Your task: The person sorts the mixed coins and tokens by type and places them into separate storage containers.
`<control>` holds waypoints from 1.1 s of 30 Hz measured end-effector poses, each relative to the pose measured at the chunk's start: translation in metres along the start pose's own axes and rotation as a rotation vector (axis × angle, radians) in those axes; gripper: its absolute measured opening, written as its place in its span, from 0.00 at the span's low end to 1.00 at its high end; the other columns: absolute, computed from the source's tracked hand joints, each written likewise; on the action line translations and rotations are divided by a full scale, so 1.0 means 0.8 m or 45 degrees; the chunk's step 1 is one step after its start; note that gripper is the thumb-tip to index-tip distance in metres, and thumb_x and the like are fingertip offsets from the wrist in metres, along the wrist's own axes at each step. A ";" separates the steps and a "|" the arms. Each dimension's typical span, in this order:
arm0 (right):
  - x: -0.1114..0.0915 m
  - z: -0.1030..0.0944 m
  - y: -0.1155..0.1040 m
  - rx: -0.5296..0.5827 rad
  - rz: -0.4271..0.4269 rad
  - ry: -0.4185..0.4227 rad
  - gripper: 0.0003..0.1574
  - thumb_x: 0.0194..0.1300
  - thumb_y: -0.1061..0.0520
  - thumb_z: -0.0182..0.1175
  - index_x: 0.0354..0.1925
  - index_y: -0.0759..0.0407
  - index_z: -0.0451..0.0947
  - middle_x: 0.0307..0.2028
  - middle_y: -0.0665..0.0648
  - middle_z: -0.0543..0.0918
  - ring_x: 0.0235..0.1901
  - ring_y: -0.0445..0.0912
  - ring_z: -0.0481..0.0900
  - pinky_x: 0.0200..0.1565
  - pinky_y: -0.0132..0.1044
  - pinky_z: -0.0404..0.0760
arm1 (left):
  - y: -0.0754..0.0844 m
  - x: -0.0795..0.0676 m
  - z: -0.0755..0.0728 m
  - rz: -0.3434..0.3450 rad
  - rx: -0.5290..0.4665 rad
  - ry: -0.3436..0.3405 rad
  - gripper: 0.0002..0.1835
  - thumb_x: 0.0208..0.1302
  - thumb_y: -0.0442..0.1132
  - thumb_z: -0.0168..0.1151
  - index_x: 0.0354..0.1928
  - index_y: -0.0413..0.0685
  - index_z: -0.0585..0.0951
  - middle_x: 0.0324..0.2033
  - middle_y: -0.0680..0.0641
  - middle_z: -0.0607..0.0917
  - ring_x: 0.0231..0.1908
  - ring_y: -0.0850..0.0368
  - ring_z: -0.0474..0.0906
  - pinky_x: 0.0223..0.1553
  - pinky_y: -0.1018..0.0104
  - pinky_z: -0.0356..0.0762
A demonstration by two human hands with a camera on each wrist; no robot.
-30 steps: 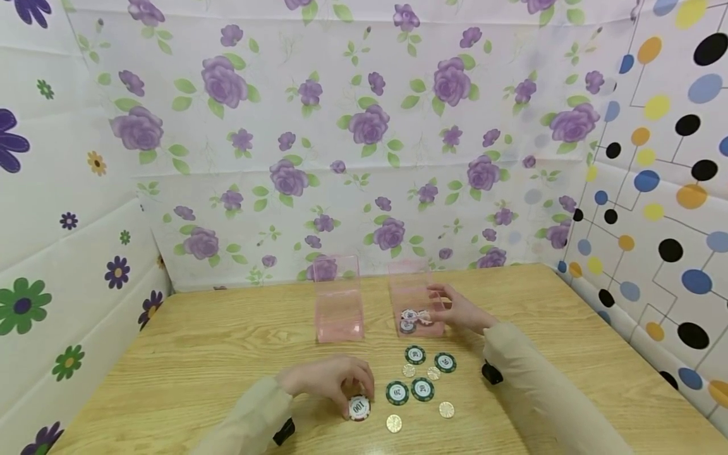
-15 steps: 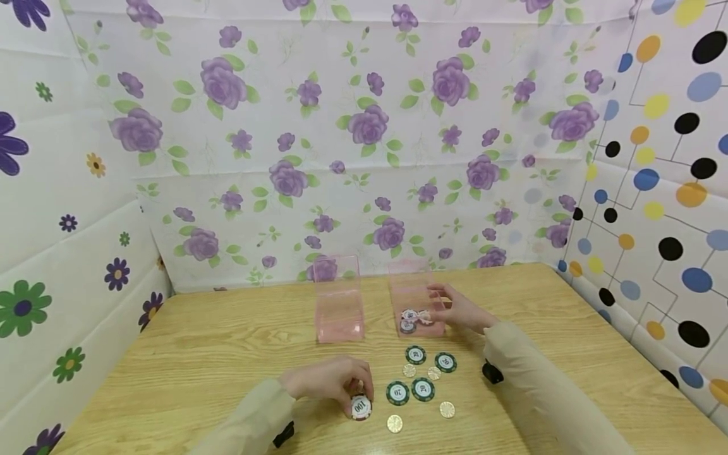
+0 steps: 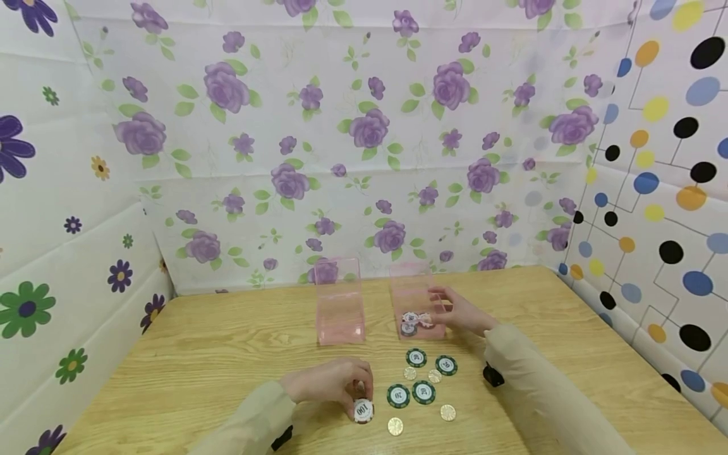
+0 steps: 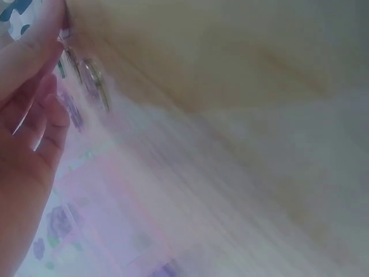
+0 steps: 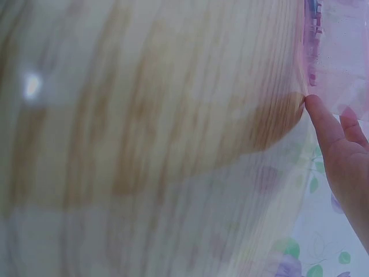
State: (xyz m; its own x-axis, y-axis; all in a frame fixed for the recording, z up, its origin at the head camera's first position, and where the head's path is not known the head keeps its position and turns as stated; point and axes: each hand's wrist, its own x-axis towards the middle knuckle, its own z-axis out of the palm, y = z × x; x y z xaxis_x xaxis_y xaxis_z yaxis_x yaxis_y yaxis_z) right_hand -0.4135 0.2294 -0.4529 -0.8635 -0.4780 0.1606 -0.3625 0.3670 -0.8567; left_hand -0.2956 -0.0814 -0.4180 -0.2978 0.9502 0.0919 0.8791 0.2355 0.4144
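Note:
My left hand (image 3: pixel 335 382) pinches a white poker chip (image 3: pixel 364 411) marked 100, tilted at the near side of the table. In the left wrist view the left fingers (image 4: pixel 34 52) bend toward the chip at the upper left edge. My right hand (image 3: pixel 463 313) holds the right side of a raised-lid pink plastic box (image 3: pixel 402 303), thumb and fingers apart. Several chips (image 3: pixel 409 329) lie in that box. In the right wrist view the thumb (image 5: pixel 323 118) touches the box's edge. Green poker chips (image 3: pixel 423 392) marked 20 and gold coins (image 3: pixel 395 426) lie between the hands.
A second pink plastic box (image 3: pixel 340 316) stands open at the left of the first, with no chips visible inside. Both stand on a wood-grain table (image 3: pixel 239 328). A flowered cloth (image 3: pixel 318 145) hangs behind, and a dotted cloth (image 3: pixel 654 253) borders the right side.
The left hand's chip has shifted very slightly right and tilted a little. The right hand stays on the box. The whole head view has moved slightly.

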 end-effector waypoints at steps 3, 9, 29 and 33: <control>-0.005 0.002 -0.012 0.021 -0.023 -0.008 0.39 0.40 0.55 0.55 0.49 0.53 0.46 0.45 0.60 0.53 0.43 0.53 0.53 0.38 0.43 0.58 | -0.001 -0.001 0.001 0.019 0.009 0.022 0.14 0.28 0.50 0.54 0.23 0.55 0.72 0.27 0.60 0.68 0.28 0.69 0.62 0.28 0.81 0.61; -0.005 0.000 -0.020 0.016 -0.026 -0.002 0.38 0.40 0.55 0.55 0.49 0.50 0.47 0.45 0.60 0.53 0.43 0.54 0.53 0.39 0.43 0.57 | -0.001 0.002 -0.003 0.020 0.046 0.061 0.15 0.27 0.52 0.54 0.24 0.56 0.71 0.26 0.60 0.67 0.26 0.69 0.62 0.25 0.82 0.61; -0.008 0.004 -0.032 0.008 0.026 0.013 0.39 0.39 0.55 0.55 0.49 0.53 0.47 0.45 0.59 0.54 0.43 0.54 0.52 0.39 0.43 0.56 | 0.004 0.011 0.002 -0.053 0.105 0.077 0.19 0.26 0.55 0.53 0.25 0.55 0.71 0.25 0.58 0.68 0.25 0.67 0.63 0.24 0.81 0.61; -0.012 0.005 -0.037 0.009 0.019 0.017 0.39 0.40 0.57 0.55 0.49 0.56 0.47 0.45 0.60 0.54 0.43 0.55 0.51 0.39 0.43 0.57 | 0.006 0.011 0.004 -0.032 0.164 0.092 0.18 0.29 0.55 0.54 0.25 0.55 0.71 0.25 0.59 0.68 0.25 0.68 0.63 0.24 0.83 0.59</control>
State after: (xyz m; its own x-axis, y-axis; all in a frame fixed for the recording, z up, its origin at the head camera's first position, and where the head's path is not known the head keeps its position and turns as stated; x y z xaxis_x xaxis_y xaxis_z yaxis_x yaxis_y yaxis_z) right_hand -0.3930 0.2202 -0.4308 -0.8734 -0.4618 0.1542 -0.3471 0.3685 -0.8624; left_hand -0.2929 -0.0713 -0.4180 -0.3426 0.9275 0.1498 0.9100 0.2879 0.2983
